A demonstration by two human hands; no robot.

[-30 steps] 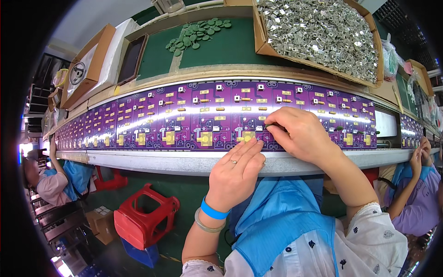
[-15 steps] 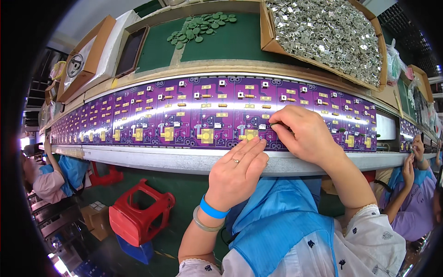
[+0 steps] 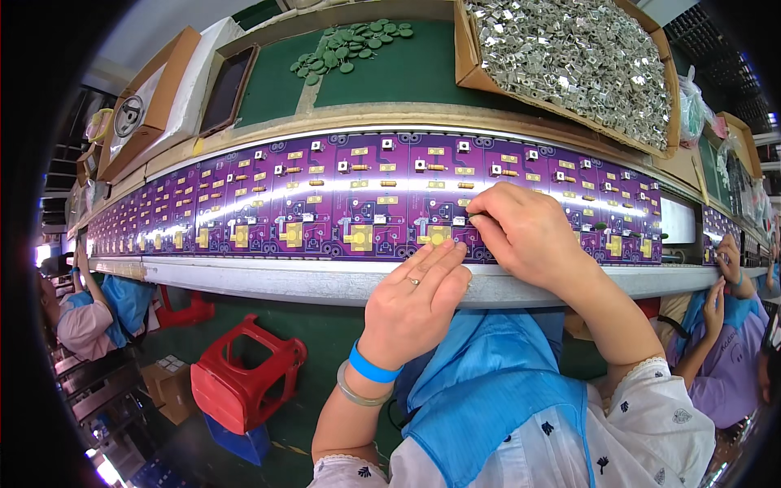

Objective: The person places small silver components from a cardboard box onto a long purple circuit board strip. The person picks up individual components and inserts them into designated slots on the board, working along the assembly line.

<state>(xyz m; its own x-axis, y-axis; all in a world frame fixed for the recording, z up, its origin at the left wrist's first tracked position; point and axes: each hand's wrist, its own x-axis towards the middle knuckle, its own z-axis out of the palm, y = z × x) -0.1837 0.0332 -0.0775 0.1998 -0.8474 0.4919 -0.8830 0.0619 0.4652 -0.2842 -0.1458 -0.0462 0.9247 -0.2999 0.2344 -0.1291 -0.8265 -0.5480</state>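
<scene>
A row of purple circuit boards [image 3: 366, 195] runs across in front of me, carrying small white parts, banded resistors and yellow patches. My right hand [image 3: 521, 236] is closed in a pinch over one board. A dark green edge shows at its fingertips, apparently a green disc component, mostly hidden by the fingers. My left hand [image 3: 419, 297] lies with fingers stretched out, their tips at the board's near edge beside a yellow patch [image 3: 438, 235]. It holds nothing. On a board farther right, a similar green disc [image 3: 600, 226] stands up.
A metal rail [image 3: 325, 281] borders the boards on my side. Beyond them lie loose green discs [image 3: 342, 50] and a cardboard box [image 3: 468, 57] of small metal parts. A red stool [image 3: 244, 374] stands at lower left. Other people work at both ends, one person's hands [image 3: 720, 276] at right.
The boards have shifted very slightly left in view, along with the surroundings. My right hand has moved slightly left and stays pinched; my left hand keeps nearly the same place.
</scene>
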